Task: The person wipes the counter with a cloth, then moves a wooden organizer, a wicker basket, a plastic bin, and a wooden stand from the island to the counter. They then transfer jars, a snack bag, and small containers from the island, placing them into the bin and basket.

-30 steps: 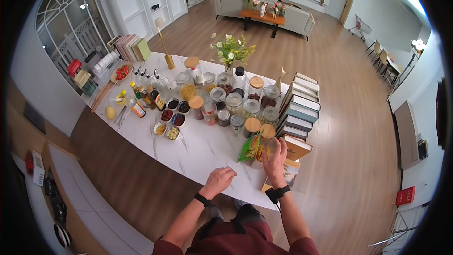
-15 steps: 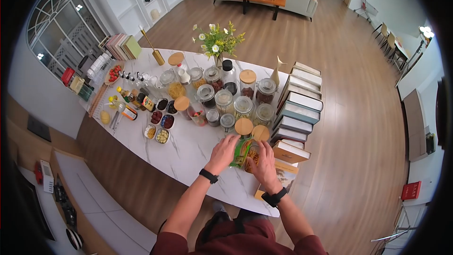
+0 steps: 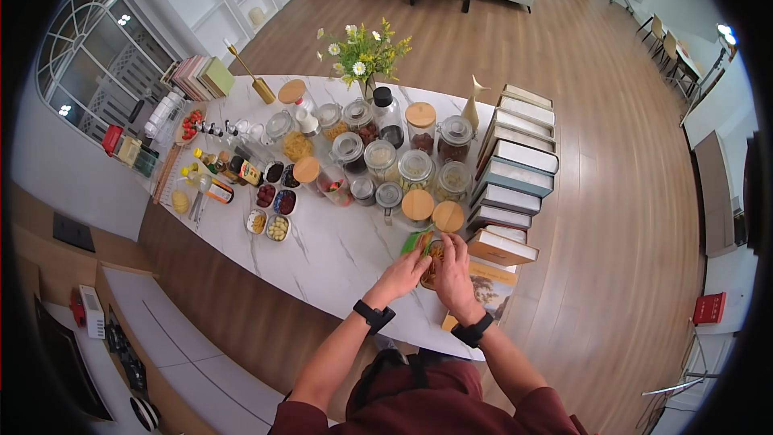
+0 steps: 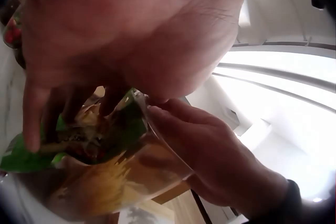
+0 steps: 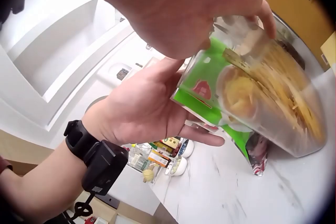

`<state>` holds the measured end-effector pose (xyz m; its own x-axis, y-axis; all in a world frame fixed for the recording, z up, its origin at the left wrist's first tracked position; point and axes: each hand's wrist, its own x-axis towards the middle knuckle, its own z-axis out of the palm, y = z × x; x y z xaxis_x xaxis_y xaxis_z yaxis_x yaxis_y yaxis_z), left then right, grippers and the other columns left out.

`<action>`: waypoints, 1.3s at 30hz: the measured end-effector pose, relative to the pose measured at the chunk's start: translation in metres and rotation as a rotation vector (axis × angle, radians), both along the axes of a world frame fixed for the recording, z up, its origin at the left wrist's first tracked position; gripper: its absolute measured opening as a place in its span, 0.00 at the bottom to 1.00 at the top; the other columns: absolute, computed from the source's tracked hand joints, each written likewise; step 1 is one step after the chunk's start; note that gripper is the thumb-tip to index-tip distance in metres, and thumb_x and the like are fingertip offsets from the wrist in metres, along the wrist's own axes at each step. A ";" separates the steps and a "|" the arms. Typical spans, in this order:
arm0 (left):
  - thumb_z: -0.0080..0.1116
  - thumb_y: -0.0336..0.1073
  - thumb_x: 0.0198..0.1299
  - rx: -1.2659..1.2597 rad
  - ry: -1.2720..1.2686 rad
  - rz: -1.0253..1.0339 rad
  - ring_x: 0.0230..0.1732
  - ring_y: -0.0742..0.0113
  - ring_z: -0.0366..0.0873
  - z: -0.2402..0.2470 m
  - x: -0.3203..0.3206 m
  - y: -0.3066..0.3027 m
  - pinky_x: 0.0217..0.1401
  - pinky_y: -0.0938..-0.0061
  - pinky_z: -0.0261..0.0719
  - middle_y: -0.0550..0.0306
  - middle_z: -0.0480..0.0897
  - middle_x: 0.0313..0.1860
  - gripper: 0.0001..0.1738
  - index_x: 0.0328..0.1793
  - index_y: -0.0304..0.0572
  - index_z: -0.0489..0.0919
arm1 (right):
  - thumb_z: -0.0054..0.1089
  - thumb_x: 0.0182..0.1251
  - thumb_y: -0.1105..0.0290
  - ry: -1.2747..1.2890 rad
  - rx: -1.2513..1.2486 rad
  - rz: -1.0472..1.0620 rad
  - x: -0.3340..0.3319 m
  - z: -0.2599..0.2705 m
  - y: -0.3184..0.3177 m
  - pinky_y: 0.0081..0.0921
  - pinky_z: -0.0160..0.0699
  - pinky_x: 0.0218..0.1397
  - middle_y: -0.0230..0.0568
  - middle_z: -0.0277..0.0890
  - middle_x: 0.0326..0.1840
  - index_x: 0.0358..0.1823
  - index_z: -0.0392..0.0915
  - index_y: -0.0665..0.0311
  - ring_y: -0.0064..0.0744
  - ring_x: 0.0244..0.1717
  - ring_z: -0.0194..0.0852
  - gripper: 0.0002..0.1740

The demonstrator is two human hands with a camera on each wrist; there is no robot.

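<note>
The green packet (image 5: 207,79), printed with a picture of pasta, stands tilted beside a clear container (image 5: 307,148) of thin yellow pasta near the table's front edge. My left hand (image 3: 400,275) holds the packet near its top, thumb on one side and long fingers on the other. From the right, my right hand (image 3: 453,280) grips the upper edge of the container, its thumb close to my left hand in the left wrist view. Both hands hide much of the packet and container in the head view.
Several lidded glass jars (image 3: 415,167) stand behind the hands. To the right are a row of books (image 3: 515,181) and a flat picture book (image 3: 491,290). Small bowls (image 3: 278,228) and sauce bottles (image 3: 217,189) sit on the left of the marble table (image 3: 330,254).
My left hand has moved up and right from the bare table to the green packet, close beside my right hand. My right hand has shifted slightly left and closed on the clear container.
</note>
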<state>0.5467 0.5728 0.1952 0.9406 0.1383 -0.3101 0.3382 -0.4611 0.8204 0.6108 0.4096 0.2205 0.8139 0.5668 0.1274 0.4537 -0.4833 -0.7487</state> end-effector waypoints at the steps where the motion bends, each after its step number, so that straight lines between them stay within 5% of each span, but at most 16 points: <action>1: 0.44 0.53 0.83 0.054 -0.008 -0.014 0.69 0.30 0.75 0.000 -0.004 -0.003 0.70 0.52 0.76 0.28 0.79 0.68 0.33 0.81 0.35 0.67 | 0.57 0.73 0.78 0.003 0.003 0.000 -0.001 0.002 -0.001 0.54 0.70 0.75 0.64 0.56 0.79 0.80 0.60 0.68 0.72 0.71 0.64 0.34; 11: 0.48 0.56 0.81 0.072 -0.092 0.094 0.69 0.28 0.75 0.008 -0.015 -0.003 0.68 0.47 0.79 0.29 0.74 0.73 0.35 0.79 0.35 0.68 | 0.57 0.74 0.77 -0.082 -0.095 0.019 -0.007 0.024 -0.005 0.56 0.65 0.78 0.69 0.55 0.80 0.77 0.62 0.72 0.73 0.77 0.60 0.32; 14: 0.56 0.51 0.78 0.393 -0.236 0.257 0.70 0.32 0.76 0.009 0.005 0.019 0.68 0.48 0.80 0.33 0.74 0.74 0.31 0.78 0.41 0.71 | 0.58 0.73 0.76 -0.212 -0.025 -0.011 0.015 0.044 0.005 0.55 0.66 0.77 0.70 0.60 0.77 0.76 0.63 0.72 0.72 0.76 0.61 0.31; 17: 0.66 0.45 0.71 0.550 -0.350 0.204 0.69 0.34 0.77 0.017 0.038 0.045 0.65 0.48 0.82 0.36 0.73 0.75 0.32 0.77 0.44 0.72 | 0.60 0.72 0.76 -0.168 0.008 0.080 0.050 0.060 0.030 0.54 0.66 0.78 0.68 0.67 0.71 0.74 0.66 0.73 0.72 0.74 0.64 0.30; 19: 0.70 0.42 0.66 0.629 -0.338 0.135 0.68 0.36 0.77 0.005 0.058 0.054 0.63 0.48 0.83 0.38 0.72 0.76 0.35 0.77 0.46 0.73 | 0.64 0.70 0.73 -0.286 -0.083 0.099 0.076 0.038 0.052 0.53 0.75 0.72 0.66 0.72 0.67 0.71 0.69 0.71 0.69 0.70 0.71 0.29; 21: 0.74 0.39 0.61 0.706 -0.329 0.066 0.67 0.37 0.77 -0.002 0.077 0.052 0.62 0.48 0.84 0.40 0.71 0.76 0.38 0.77 0.47 0.73 | 0.68 0.68 0.65 -0.190 -0.618 0.111 0.094 0.028 0.072 0.51 0.84 0.64 0.63 0.75 0.65 0.68 0.73 0.70 0.63 0.64 0.79 0.30; 22: 0.75 0.39 0.59 0.711 -0.271 0.017 0.67 0.38 0.77 -0.003 0.085 0.049 0.62 0.49 0.84 0.41 0.70 0.77 0.40 0.78 0.50 0.72 | 0.68 0.68 0.65 -0.199 -0.615 0.122 0.100 0.020 0.078 0.51 0.84 0.64 0.63 0.75 0.65 0.68 0.73 0.70 0.63 0.64 0.79 0.30; 24: 0.77 0.38 0.55 0.719 -0.249 -0.004 0.67 0.39 0.77 -0.009 0.093 0.045 0.62 0.50 0.84 0.42 0.70 0.76 0.45 0.80 0.58 0.71 | 0.73 0.64 0.54 -0.253 -0.921 0.077 0.113 -0.003 0.089 0.45 0.89 0.57 0.51 0.81 0.59 0.63 0.78 0.67 0.54 0.61 0.83 0.32; 25: 0.77 0.38 0.55 0.726 -0.240 0.015 0.67 0.39 0.77 -0.012 0.095 0.042 0.62 0.50 0.84 0.42 0.70 0.76 0.45 0.80 0.58 0.71 | 0.72 0.65 0.53 -0.366 -0.883 0.191 0.130 -0.043 0.083 0.46 0.90 0.57 0.51 0.84 0.57 0.60 0.80 0.67 0.55 0.57 0.87 0.30; 30: 0.77 0.33 0.53 0.720 -0.220 0.024 0.63 0.39 0.77 -0.031 0.105 0.042 0.59 0.50 0.84 0.44 0.67 0.75 0.48 0.82 0.61 0.69 | 0.70 0.64 0.57 -0.162 -0.785 0.348 0.144 -0.014 0.082 0.47 0.89 0.59 0.58 0.87 0.50 0.51 0.84 0.71 0.58 0.56 0.87 0.24; 39: 0.77 0.29 0.50 0.729 -0.232 0.040 0.62 0.40 0.78 -0.041 0.109 0.047 0.58 0.52 0.85 0.45 0.68 0.70 0.49 0.81 0.63 0.70 | 0.78 0.55 0.60 -0.137 -0.815 0.329 0.157 -0.050 0.084 0.47 0.89 0.57 0.57 0.88 0.47 0.49 0.84 0.71 0.58 0.53 0.88 0.26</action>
